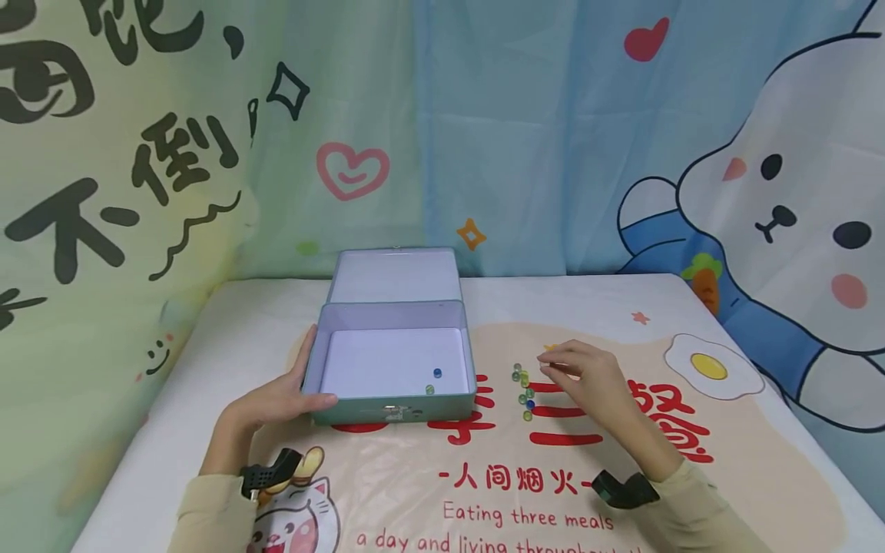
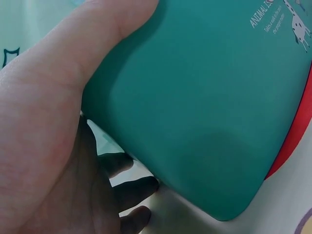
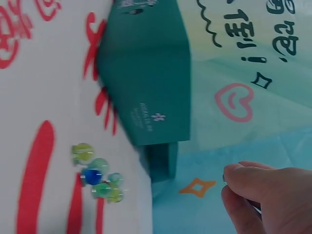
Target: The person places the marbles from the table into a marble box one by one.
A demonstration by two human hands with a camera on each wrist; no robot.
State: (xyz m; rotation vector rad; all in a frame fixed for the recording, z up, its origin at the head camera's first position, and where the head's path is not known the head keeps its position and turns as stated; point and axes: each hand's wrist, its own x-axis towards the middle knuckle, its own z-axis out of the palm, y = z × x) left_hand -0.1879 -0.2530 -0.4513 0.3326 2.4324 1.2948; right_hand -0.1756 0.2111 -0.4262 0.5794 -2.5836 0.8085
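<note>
A green tin box (image 1: 401, 411) stands on the table with its hinged lid (image 1: 394, 275) tipped back. My left hand (image 1: 280, 392) grips its left front corner, thumb over the front rim and fingers along the side; the left wrist view shows the green wall (image 2: 195, 107) close up. Inside lie a blue marble (image 1: 438, 373) and a greenish marble (image 1: 430, 389). To the right of the box, my right hand (image 1: 588, 380) is raised and pinches a small marble (image 3: 224, 179), mostly hidden by the fingertips. Several glass marbles (image 3: 102, 189) lie in a loose cluster on the tablecloth beside that hand.
The printed tablecloth (image 1: 525, 491) bears red characters and a fried egg picture. Behind the table hangs a patterned curtain (image 1: 498, 153). The raised lid stands between the box and the curtain.
</note>
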